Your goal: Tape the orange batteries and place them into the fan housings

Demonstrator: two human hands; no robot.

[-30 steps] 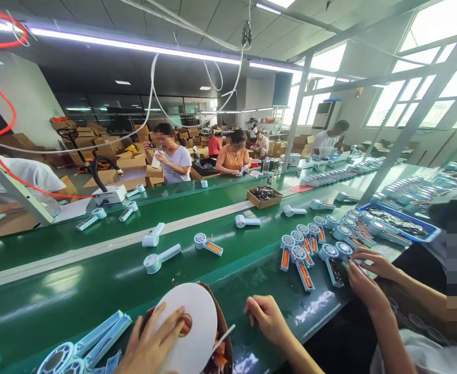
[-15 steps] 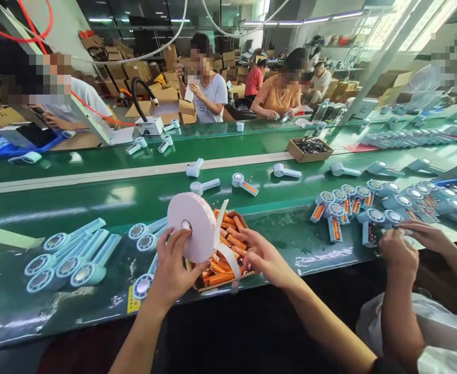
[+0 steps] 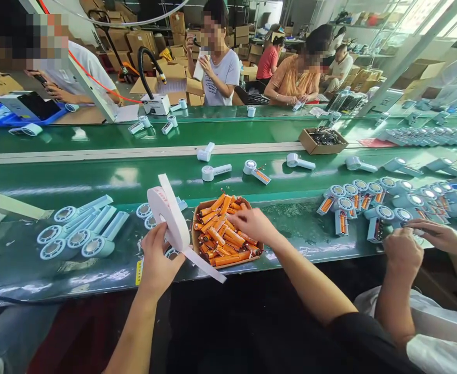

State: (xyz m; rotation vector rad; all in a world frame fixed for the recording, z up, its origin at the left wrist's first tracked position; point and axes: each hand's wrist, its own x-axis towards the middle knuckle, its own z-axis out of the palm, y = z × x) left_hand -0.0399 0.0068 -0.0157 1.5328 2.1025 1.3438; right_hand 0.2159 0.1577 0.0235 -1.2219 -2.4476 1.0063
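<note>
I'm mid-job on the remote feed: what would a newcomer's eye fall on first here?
Probably the heap of bright orange cylinders in an open brown cardboard box on the glossy green bench, with the right hand over it. Just left, the left hand holds a large white tape roll, a loose strip slanting down rightward. Further left lies a cluster of pale-blue, round-headed plastic fan bodies.

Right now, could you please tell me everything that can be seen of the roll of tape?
The roll of tape is white and looks like paper, with faint reddish marks near its top and a hole in its middle. It stands on edge, tilted, gripped low by the left hand, left of the orange cylinders. One loose strip sticks up at the top; another trails down to the right.
</note>
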